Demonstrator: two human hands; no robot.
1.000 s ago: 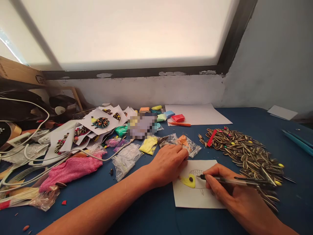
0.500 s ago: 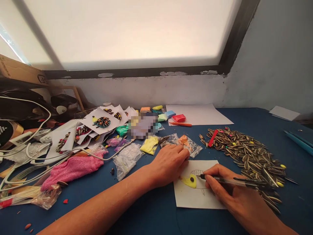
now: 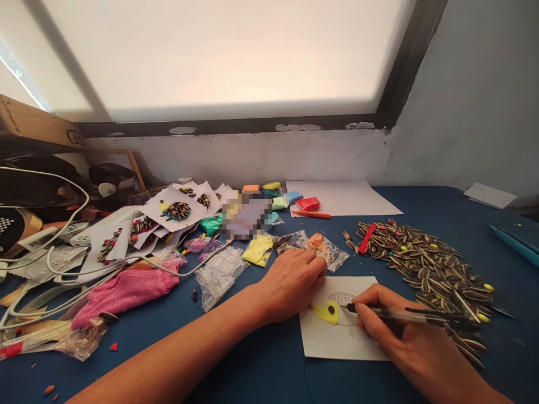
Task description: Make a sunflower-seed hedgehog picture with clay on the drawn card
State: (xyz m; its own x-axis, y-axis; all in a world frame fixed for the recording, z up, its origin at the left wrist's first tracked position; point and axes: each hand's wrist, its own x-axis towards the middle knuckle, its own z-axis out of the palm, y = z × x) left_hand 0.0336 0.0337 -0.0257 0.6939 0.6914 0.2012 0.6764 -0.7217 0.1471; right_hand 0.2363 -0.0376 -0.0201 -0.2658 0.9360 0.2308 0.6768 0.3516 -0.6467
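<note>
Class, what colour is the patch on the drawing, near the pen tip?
The patch is yellow, with a dark round spot; see the head view.

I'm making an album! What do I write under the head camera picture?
Right hand holding a black pen over a bird-like drawing on white card, left hand at its edge, striped seeds alongside.

We have the pen (image 3: 429,317) in our right hand (image 3: 404,342), over the card (image 3: 328,343). Just left of that grip, our left hand (image 3: 295,282) lies across the card's far left corner. Right of the grip and beyond it, seeds (image 3: 425,255) spread over the table (image 3: 252,367). Beyond our left hand is a bag (image 3: 337,259); farther from the grip lies a sheet (image 3: 357,196). Well left of the grip we have a cloth (image 3: 126,293), with a pile of papers (image 3: 179,225) behind it.
</note>
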